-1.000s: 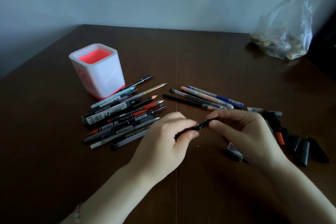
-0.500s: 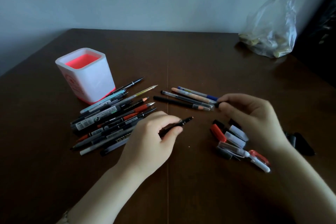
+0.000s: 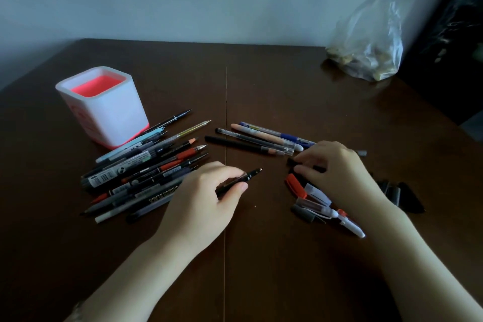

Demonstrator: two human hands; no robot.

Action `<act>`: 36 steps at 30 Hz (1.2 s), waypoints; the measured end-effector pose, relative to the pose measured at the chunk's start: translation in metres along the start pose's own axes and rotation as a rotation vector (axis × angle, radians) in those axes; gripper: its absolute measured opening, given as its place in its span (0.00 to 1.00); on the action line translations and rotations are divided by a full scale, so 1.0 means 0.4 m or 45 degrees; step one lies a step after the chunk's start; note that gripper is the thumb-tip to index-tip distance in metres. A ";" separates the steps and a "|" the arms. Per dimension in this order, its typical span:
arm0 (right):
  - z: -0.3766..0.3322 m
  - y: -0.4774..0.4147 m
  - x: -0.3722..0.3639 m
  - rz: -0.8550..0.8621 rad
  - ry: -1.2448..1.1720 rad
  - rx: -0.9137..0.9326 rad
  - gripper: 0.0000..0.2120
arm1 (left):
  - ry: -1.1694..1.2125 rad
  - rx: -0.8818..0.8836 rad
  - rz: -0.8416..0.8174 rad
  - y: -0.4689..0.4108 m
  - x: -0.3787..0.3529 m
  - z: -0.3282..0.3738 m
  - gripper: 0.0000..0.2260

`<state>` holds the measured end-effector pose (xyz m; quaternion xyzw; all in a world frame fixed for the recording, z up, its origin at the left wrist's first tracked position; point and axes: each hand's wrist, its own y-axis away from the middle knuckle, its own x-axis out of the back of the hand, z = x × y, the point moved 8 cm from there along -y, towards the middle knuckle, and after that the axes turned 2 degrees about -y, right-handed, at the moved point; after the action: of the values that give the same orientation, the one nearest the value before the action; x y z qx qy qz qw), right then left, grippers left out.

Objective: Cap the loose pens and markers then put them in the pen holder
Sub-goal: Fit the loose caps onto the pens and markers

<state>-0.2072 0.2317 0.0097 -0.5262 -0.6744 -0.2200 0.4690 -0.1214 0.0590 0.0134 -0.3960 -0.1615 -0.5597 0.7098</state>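
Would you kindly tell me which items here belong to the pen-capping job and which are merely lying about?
Job: pen holder; pile of uncapped pens; black pen gripped by the left hand; loose caps; four pens farther back.
Lying about: plastic bag at the far right corner.

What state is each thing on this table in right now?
pen holder, upright, no pens showing.
left hand, grips black pen.
black pen, uncapped.
right hand, pinches a black cap.
pen pile, loose beside holder, many tips bare.
caps, loose by right hand.
plastic bag, slumped at far corner.
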 end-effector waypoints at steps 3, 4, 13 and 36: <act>-0.014 -0.002 -0.026 -0.095 0.095 0.013 0.12 | -0.002 -0.004 -0.018 0.003 -0.004 0.003 0.09; -0.013 -0.002 -0.030 -0.105 0.100 0.002 0.12 | -0.002 -0.002 -0.026 0.005 -0.006 0.004 0.09; -0.090 0.033 0.018 -0.086 -0.697 0.011 0.11 | 0.044 -0.013 -0.056 0.006 -0.010 0.006 0.10; -0.129 0.049 -0.036 -0.194 -0.996 -0.002 0.11 | -0.133 -0.251 -0.030 0.022 0.001 0.048 0.14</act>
<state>-0.1684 0.1906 0.0175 -0.5190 -0.8391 -0.0377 0.1588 -0.1091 0.0737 0.0225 -0.4905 -0.1471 -0.5597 0.6515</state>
